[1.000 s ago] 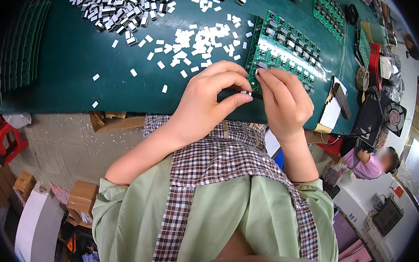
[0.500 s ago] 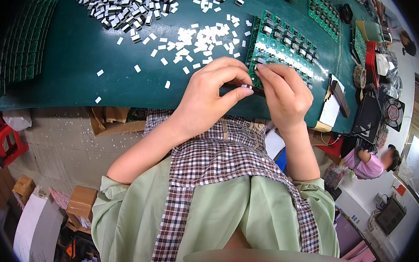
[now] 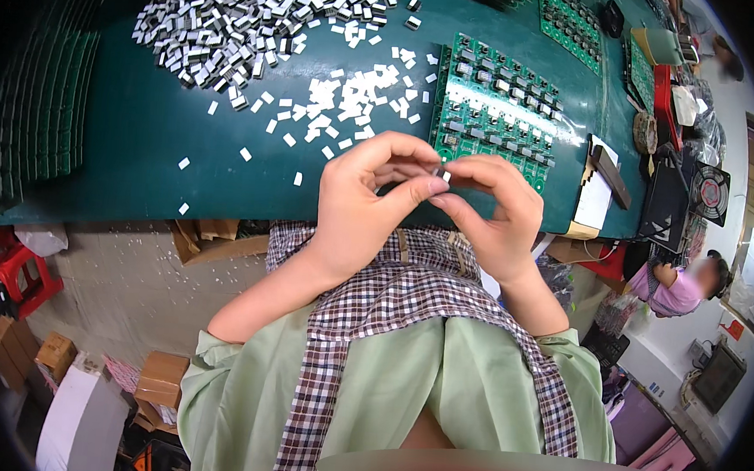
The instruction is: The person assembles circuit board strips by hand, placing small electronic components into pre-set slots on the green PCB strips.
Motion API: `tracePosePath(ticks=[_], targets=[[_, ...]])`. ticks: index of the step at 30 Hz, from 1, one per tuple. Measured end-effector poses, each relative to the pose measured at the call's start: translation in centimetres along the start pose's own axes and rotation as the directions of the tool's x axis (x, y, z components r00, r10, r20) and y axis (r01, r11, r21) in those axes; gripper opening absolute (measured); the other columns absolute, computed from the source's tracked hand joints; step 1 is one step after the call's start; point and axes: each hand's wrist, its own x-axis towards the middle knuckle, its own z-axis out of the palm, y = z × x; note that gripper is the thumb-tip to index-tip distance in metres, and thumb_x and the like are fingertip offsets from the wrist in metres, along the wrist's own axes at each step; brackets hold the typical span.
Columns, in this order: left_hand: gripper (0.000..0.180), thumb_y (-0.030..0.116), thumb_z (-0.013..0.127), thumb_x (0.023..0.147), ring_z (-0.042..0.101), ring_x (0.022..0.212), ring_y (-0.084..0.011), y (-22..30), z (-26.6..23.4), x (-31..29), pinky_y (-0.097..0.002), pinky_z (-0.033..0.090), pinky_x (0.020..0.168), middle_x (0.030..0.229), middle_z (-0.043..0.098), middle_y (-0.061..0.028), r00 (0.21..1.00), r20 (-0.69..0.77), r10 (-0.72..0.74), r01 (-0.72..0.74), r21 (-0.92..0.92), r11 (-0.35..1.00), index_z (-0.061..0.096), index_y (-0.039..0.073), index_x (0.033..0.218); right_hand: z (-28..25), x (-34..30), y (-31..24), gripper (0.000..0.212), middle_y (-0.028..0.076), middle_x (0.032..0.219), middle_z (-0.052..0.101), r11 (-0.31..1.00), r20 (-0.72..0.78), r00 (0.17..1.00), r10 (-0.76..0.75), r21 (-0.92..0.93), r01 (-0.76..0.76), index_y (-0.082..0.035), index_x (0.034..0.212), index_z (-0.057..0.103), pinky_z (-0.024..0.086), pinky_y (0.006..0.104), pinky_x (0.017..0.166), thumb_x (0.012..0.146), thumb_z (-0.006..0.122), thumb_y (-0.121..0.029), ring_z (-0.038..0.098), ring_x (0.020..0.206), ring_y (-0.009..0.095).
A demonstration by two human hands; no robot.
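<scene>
Now a small grey component (image 3: 439,174) is pinched between the fingertips of the left hand (image 3: 363,202) and right hand (image 3: 492,210), above the near edge of the green counter (image 3: 141,143). Compared with half a second earlier, both hands have been drawn back off the green circuit board (image 3: 497,113). White pieces (image 3: 350,104) are left scattered beyond.

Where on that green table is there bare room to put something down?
Bare green table lies left of the hands, below the grey pile, with only stray white pieces. It is crowded at the circuit board and the clutter at the right end.
</scene>
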Motion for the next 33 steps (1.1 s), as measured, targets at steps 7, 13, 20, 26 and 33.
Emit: tracePosePath(ticks=[7,13,20,26,33], targets=[[0.01,-0.002,0.068,0.079,0.065,0.08,-0.0147,-0.7,0.1,0.1,-0.0252,0.053,0.073,0.09,0.066,-0.0092,0.997,0.046,0.057,-0.059,0.029,0.998,0.065,-0.003,0.088,-0.6,-0.3,0.7,0.021,0.012,0.091,0.062,0.934,0.016,0.987,0.162,0.319,-0.158,0.002,0.089,0.066,0.056,0.0268,0.069,0.07,0.073,0.006,0.064,0.081,0.017],[0.013,-0.001,0.068,0.075,0.062,0.071,-0.0232,-0.6,0.2,1.0,-0.0304,0.049,0.062,0.081,0.063,-0.0106,0.886,0.219,0.409,-0.464,0.407,0.787,0.061,0.0,0.085,-1.0,-0.2,0.3,0.022,0.013,0.091,0.064,0.945,-0.006,0.992,0.129,0.304,-0.121,0.003,0.09,0.066,0.056,0.0258,0.066,0.069,0.075,0.004,0.065,0.075,0.017],[0.013,-0.002,0.064,0.078,0.06,0.07,-0.0245,-1.2,0.2,1.4,-0.0303,0.047,0.06,0.081,0.06,-0.0111,0.84,0.331,0.43,-0.541,0.454,0.708,0.055,0.001,0.087,-1.5,0.2,0.6,0.02,0.012,0.091,0.063,0.945,0.017,0.991,0.135,0.3,-0.134,0.004,0.088,0.065,0.056,0.0257,0.066,0.07,0.074,0.005,0.065,0.075,0.016],[0.019,-0.001,0.066,0.074,0.061,0.071,-0.0283,-0.4,0.5,1.0,-0.0348,0.049,0.059,0.081,0.059,-0.0105,0.822,0.417,0.388,-0.545,0.375,0.75,0.054,0.003,0.087,-3.3,1.5,1.4,0.018,0.01,0.09,0.06,0.809,0.384,0.92,0.081,0.513,-0.286,0.003,0.088,0.064,0.055,0.0261,0.067,0.072,0.072,0.003,0.063,0.076,0.015],[0.018,0.001,0.068,0.075,0.065,0.078,-0.0251,0.0,0.3,1.5,-0.0322,0.052,0.062,0.089,0.065,-0.0117,0.85,0.365,0.379,-0.524,0.517,0.677,0.064,0.001,0.093,-2.7,0.4,-0.2,0.021,0.011,0.082,0.067,0.994,-0.013,0.996,0.091,0.057,-0.09,0.0,0.084,0.066,0.052,0.0279,0.062,0.066,0.076,0.001,0.065,0.071,0.021]])
